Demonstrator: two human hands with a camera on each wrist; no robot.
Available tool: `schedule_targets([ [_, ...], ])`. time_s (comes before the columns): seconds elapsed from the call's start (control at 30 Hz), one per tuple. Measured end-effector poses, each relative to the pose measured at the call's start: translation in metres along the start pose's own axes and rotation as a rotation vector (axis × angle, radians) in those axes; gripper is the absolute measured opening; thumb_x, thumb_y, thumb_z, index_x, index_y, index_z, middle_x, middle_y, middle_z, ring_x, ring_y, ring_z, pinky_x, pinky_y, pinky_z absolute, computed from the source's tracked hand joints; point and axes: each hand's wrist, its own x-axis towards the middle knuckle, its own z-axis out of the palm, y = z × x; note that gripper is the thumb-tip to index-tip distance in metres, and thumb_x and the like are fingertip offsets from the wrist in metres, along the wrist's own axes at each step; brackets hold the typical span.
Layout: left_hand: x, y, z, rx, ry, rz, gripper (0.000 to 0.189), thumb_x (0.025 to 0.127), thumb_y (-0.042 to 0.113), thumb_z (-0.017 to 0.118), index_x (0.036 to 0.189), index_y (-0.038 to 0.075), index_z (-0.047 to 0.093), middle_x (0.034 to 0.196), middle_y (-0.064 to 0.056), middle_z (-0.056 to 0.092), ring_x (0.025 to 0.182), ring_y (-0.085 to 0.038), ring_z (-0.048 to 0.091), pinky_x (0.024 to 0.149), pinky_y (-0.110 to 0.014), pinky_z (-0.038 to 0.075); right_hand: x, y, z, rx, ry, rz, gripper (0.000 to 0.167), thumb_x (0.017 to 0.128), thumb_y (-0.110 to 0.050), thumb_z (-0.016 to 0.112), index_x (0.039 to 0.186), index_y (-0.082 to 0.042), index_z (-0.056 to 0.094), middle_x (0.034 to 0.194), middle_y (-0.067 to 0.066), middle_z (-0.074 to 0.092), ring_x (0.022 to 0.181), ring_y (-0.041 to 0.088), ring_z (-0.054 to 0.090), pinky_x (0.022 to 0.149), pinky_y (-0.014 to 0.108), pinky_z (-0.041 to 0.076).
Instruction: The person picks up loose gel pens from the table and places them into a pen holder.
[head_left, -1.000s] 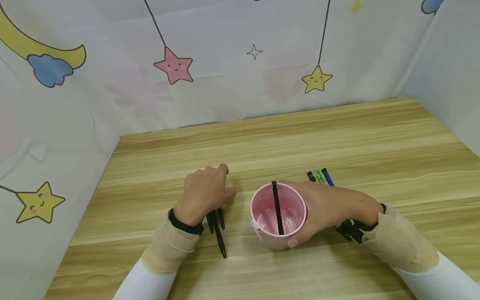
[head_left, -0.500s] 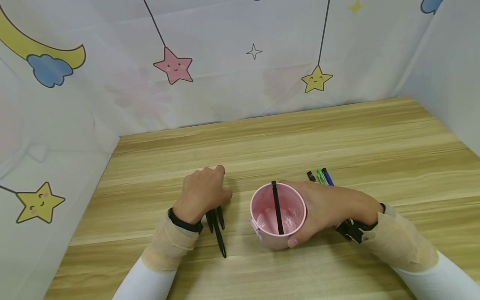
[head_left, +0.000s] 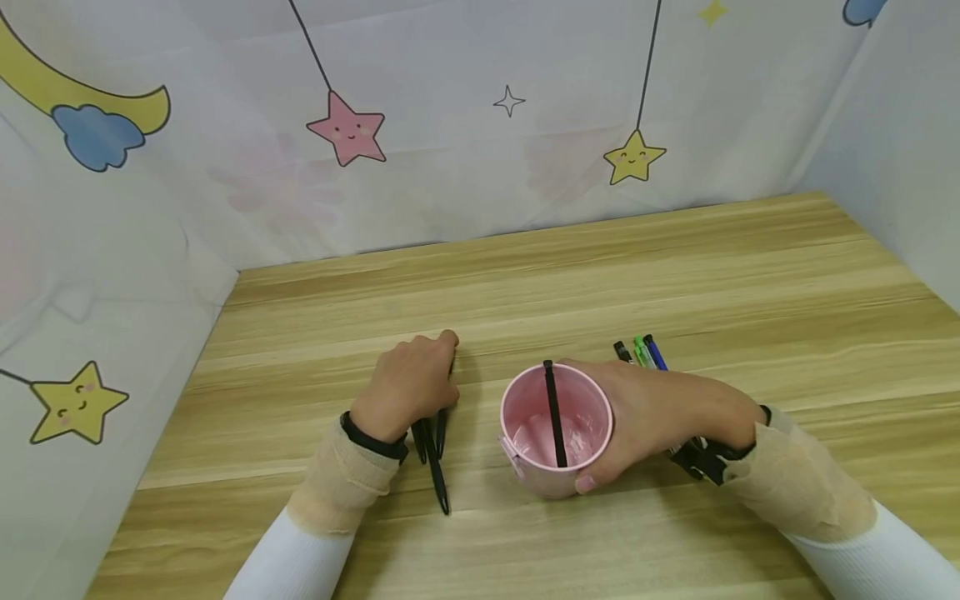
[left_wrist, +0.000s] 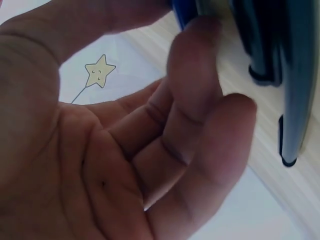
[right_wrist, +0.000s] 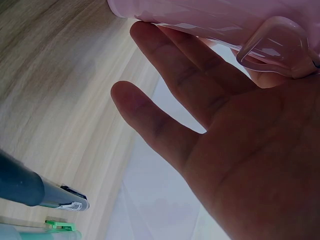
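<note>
My left hand (head_left: 411, 379) is over several black pens (head_left: 437, 477) on the table, left of the cup. Its thumb and forefinger pinch one black pen (head_left: 442, 433); in the left wrist view a blue-looking piece (left_wrist: 184, 12) of it shows at the fingertips, the rest hidden. A pink cup (head_left: 538, 482) stands upright in the middle. My right hand (head_left: 648, 408) holds its right side, thumb in front, other fingers behind. One black pen (head_left: 556, 417) leans inside the cup, its top at the far rim. The right wrist view shows the cup's looped handle (right_wrist: 280, 45).
Beyond my right hand lie a black pen (head_left: 622, 352), a green pen (head_left: 642, 352) and a blue pen (head_left: 656, 353), partly hidden by the wrist. The wooden table (head_left: 525, 283) meets a patterned cloth (head_left: 450, 167) at the back and sides.
My left thumb has drawn in toward the forefinger, and the rightmost black pen there has shifted slightly and now shows between them. The right hand and cup have stayed put.
</note>
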Motion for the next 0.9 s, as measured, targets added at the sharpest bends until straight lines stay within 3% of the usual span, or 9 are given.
schedule_targets([
  [0.2, 0.0011, 0.0003, -0.0015, -0.033, -0.033, -0.001, 0.058, 0.081, 0.013, 0.073, 0.134, 0.000, 0.054, 0.076, -0.007, 0.058, 0.060, -0.023, 0.056, 0.046, -0.035, 0.045, 0.0003, 0.0004, 0.0001, 0.006, 0.001, 0.014, 0.083, 0.072, -0.037, 0.092, 0.140, -0.015, 0.050, 0.129, 0.002, 0.063, 0.117, 0.025, 0.060, 0.100, 0.042, 0.049],
  [0.43, 0.0039, 0.0003, -0.0022, -0.087, -0.057, 0.016, 0.068, 0.084, 0.017, 0.069, 0.145, 0.002, 0.045, 0.077, -0.007, 0.058, 0.063, -0.022, 0.056, 0.048, -0.034, 0.045, 0.0000, -0.0002, -0.0005, -0.015, 0.003, 0.018, 0.082, 0.073, -0.040, 0.091, 0.140, -0.016, 0.050, 0.128, 0.001, 0.063, 0.116, 0.024, 0.061, 0.099, 0.042, 0.049],
  [0.67, 0.0030, -0.0008, -0.0027, -0.191, -0.042, 0.056, 0.070, 0.083, 0.013, 0.066, 0.147, 0.005, 0.040, 0.065, -0.002, 0.051, 0.051, -0.015, 0.045, 0.046, -0.029, 0.038, -0.0004, 0.0011, 0.0002, -0.036, 0.013, 0.011, 0.082, 0.073, -0.040, 0.091, 0.139, -0.016, 0.050, 0.127, 0.002, 0.063, 0.115, 0.023, 0.061, 0.099, 0.040, 0.049],
  [0.9, 0.0014, -0.0013, -0.0054, -0.312, -0.027, 0.128, 0.068, 0.084, 0.012, 0.064, 0.146, 0.007, 0.037, 0.059, 0.000, 0.056, 0.045, -0.013, 0.049, 0.047, -0.029, 0.040, -0.0004, 0.0026, 0.0007, -0.045, 0.018, -0.002, 0.082, 0.074, -0.040, 0.090, 0.140, -0.014, 0.049, 0.127, 0.002, 0.063, 0.115, 0.023, 0.061, 0.099, 0.040, 0.049],
])
